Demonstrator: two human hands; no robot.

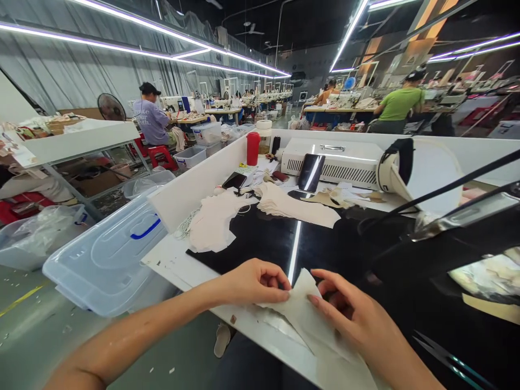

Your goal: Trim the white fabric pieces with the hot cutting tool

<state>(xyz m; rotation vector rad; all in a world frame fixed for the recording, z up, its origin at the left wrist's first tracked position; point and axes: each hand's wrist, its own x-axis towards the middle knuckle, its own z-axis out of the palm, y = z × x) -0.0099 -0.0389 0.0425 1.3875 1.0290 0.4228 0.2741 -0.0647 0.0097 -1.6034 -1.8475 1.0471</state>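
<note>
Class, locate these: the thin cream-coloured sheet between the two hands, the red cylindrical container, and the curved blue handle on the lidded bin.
Thin cream-coloured sheet (312, 325), head view: its middle.
Red cylindrical container (252, 150), head view: middle of its side.
Curved blue handle (146, 232), head view: middle of its bar.

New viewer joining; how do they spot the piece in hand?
Find the black surface on the white table. At its near edge, the left hand and right hand hold a pale piece. Unlike the pinkish pieces farther back, it is held.
</note>
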